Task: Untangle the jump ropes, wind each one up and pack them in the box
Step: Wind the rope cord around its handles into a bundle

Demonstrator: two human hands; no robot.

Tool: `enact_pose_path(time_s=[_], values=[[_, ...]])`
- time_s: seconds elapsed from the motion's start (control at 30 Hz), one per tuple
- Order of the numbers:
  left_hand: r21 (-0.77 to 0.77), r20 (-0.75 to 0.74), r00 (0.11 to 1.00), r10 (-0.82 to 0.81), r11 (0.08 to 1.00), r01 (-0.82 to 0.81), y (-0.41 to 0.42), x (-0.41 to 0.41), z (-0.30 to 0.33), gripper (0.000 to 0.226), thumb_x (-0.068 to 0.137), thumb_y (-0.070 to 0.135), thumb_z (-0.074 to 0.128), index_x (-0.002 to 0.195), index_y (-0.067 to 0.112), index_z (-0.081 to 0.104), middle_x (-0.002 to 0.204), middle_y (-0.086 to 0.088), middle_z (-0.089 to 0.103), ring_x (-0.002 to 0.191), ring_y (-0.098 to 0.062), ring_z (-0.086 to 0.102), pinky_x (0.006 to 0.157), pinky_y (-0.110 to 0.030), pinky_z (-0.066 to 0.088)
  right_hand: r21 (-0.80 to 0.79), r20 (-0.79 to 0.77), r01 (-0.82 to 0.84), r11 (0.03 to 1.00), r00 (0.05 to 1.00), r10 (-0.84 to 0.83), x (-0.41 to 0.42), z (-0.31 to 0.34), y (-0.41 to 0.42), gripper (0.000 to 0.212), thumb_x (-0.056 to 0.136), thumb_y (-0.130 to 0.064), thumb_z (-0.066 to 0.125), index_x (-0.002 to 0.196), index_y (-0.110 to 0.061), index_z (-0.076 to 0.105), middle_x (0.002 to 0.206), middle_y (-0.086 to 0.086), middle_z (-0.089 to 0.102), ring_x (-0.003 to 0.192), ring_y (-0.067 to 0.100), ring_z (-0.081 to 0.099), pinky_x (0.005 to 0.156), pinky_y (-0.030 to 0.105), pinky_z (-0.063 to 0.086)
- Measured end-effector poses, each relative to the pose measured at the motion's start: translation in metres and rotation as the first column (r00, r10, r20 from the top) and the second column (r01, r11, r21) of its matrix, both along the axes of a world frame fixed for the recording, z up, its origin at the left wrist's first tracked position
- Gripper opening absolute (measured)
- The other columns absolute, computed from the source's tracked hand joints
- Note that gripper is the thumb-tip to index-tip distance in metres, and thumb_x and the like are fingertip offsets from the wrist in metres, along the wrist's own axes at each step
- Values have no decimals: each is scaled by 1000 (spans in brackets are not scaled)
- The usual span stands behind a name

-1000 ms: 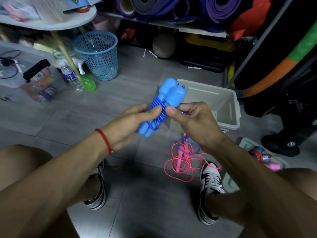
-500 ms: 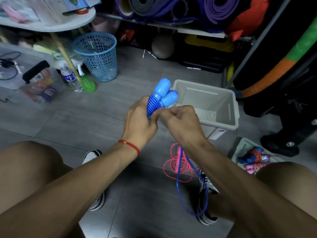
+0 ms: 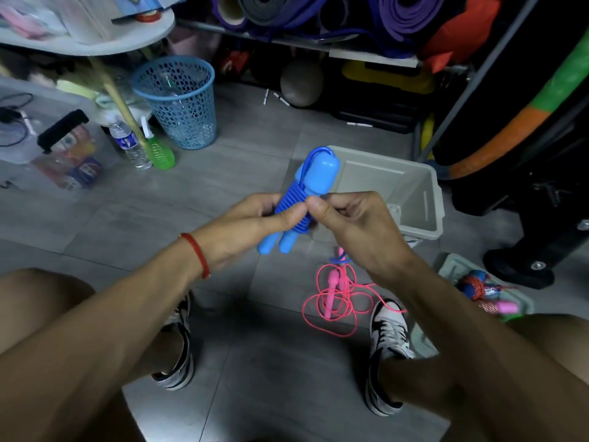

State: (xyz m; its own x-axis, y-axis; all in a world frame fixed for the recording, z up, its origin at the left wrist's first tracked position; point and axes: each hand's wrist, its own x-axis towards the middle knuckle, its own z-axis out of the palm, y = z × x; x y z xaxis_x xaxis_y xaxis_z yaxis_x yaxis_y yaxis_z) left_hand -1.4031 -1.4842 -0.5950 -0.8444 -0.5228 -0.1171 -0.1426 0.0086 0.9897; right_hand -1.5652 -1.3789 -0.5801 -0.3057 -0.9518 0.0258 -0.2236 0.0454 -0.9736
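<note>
A blue jump rope [image 3: 314,178], its cord wound tightly round its two handles, is held above the floor in front of the grey box [image 3: 428,199]. My left hand [image 3: 251,224] grips the bundle from the left, thumb across the coils. My right hand [image 3: 350,224] pinches the cord at the bundle's right side. A pink jump rope [image 3: 334,295] lies loose and tangled on the floor below, between my shoes. The box stands open behind the bundle; I see nothing in the part that shows.
A grey lid [image 3: 459,272] at the right holds wound ropes [image 3: 481,288]. A blue mesh bin [image 3: 178,100], a water bottle [image 3: 129,145] and a green bottle [image 3: 159,151] stand at the left. Rolled mats fill the shelf behind. My shoes [image 3: 387,327] flank the pink rope.
The loose blue cord that hung toward the floor half a second ago is gone from below; the cord now lies wound on the handles. The bundle has tipped back so its lower ends show.
</note>
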Motion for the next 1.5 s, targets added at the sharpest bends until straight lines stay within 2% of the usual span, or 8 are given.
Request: enact_pose_path(time_s=[0.23,0.5,0.8,0.9,1.0,1.13,1.27,1.5], values=[[-126,83,966,245,964,-234,5,-10,-8,26,88,31,70,109,17,63,83,-4,69,70,-24,69,79,-56,59,9,-110,251,968,962,-248,6,-10,-4,31,87,-39,75,81,-8,78,61,17,54,62,13,37,56,36,37],[-669,68,775,629,605,-432,14,-25,-24,28,87,38,71,105,18,63,85,-3,70,83,-28,64,66,-30,43,115,-138,410,905,909,-394,31,-16,-9,44,85,-41,75,72,1,68,50,-1,30,49,11,23,45,27,24],[-819,-92,909,406,489,-301,30,-33,-43,52,80,26,73,128,12,61,106,-8,59,97,-30,59,86,-42,50,188,-69,540,821,841,-537,24,-11,-16,69,72,-63,79,38,-16,42,38,-9,29,42,11,27,46,28,26],[-615,-146,928,343,703,-357,35,-34,-33,56,80,36,67,132,18,60,111,-3,60,104,-19,61,93,-35,50,104,22,445,890,893,-449,10,-10,-19,53,76,-58,78,55,-12,63,46,-5,45,50,9,36,54,27,34],[-70,-90,934,346,933,-352,24,-29,-10,69,79,43,71,141,23,49,117,-2,67,102,-12,66,84,-26,53,14,134,240,971,962,-240,2,2,-14,36,89,-37,74,65,-11,72,52,3,52,53,5,39,53,21,36],[456,-114,993,-11,888,63,15,-12,10,50,90,23,59,133,-2,52,115,-19,63,85,-33,65,76,-41,54,-39,303,-42,998,951,52,0,9,-5,27,92,-23,64,77,-3,72,77,8,73,69,11,67,69,25,57],[70,0,992,123,990,-123,10,-20,-1,27,94,26,62,114,9,61,89,-13,66,58,-15,46,56,-31,39,12,7,119,993,993,-119,-4,-6,-12,35,94,-37,67,72,-11,76,57,14,53,56,4,42,50,28,36],[-560,178,842,510,756,-340,3,-26,-21,31,90,31,69,113,14,56,98,-5,68,91,-26,63,68,-29,41,185,-165,322,929,942,-293,16,-17,-17,46,92,-43,67,80,1,73,49,-5,32,47,9,25,47,26,26]])
